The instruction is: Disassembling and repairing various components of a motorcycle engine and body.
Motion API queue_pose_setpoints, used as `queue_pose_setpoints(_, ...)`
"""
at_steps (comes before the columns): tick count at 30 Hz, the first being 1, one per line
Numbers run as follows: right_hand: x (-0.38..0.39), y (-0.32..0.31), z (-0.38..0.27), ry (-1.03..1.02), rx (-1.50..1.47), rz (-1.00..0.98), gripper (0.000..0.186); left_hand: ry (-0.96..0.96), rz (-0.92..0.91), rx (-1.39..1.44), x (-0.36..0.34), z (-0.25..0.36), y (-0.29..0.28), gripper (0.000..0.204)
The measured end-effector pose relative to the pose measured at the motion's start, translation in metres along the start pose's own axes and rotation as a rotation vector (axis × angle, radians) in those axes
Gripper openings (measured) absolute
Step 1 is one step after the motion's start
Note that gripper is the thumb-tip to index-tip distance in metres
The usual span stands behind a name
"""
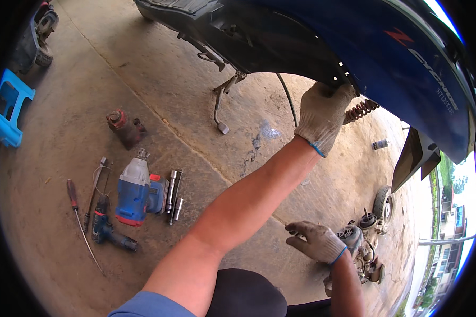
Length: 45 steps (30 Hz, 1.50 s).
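A blue and black scooter body (402, 68) fills the upper right, raised above the floor. My left hand (322, 113), in a pale knit glove with a blue cuff edge, reaches up to its lower edge. The fingers curl around the rim of the black underside panel (296, 47), and their tips are partly hidden. Beside that hand shows a reddish coil spring (362, 111). Lower down, my right hand (317, 241), in a dirty glove, hangs over the floor with bent fingers apart and nothing in them. Just right of it lies a greasy engine unit (362, 245) with a wheel (384, 205).
Left on the concrete floor are a blue impact wrench (134, 193), sockets (172, 195), a small drill (108, 230), a screwdriver (79, 211) and a red bottle jack (126, 128). A blue plastic stool (10, 108) stands far left. The scooter's kickstand (219, 108) hangs down.
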State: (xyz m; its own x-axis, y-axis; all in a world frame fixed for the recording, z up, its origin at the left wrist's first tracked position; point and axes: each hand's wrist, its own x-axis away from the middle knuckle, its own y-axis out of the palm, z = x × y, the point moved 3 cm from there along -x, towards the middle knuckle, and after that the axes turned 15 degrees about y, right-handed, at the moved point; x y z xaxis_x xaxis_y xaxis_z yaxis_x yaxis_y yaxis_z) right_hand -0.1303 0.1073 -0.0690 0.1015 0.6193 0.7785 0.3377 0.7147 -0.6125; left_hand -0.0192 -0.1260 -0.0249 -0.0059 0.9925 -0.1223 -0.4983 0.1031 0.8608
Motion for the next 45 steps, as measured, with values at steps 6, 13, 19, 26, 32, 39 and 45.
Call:
queue_pose_setpoints(6, 0.001, -0.08, -0.009, -0.018, -0.415, 0.36, 0.041, -0.047, -0.127, 0.153, -0.003, 0.002, -0.007, 0.02)
queue_pose_setpoints(13, -0.025, -0.181, -0.049, -0.774, -1.305, 0.283, 0.05, -0.081, -0.131, 0.274, -0.011, 0.008, -0.011, 0.02)
queue_pose_setpoints(19, -0.044, -0.21, -0.064, -0.644, -1.192, 0.598, 0.029, -0.031, -0.081, 0.148, -0.011, 0.017, -0.012, 0.022)
queue_pose_setpoints(26, -0.038, -0.205, -0.071, -0.468, -0.872, 0.954, 0.023, -0.025, -0.081, 0.158, -0.016, 0.011, -0.015, 0.023)
queue_pose_setpoints(32, -0.029, -0.189, -0.096, -0.39, -0.008, 1.419, 0.021, 0.02, -0.093, 0.087, -0.025, 0.001, -0.018, 0.023)
queue_pose_setpoints(39, -0.032, -0.185, -0.12, -0.315, 0.234, 1.565, 0.021, 0.009, -0.169, 0.097, -0.027, -0.009, -0.029, 0.03)
queue_pose_setpoints(45, -0.063, -0.193, -0.096, -0.785, -1.437, 0.617, 0.036, -0.035, -0.149, 0.222, -0.02, -0.015, -0.029, 0.034)
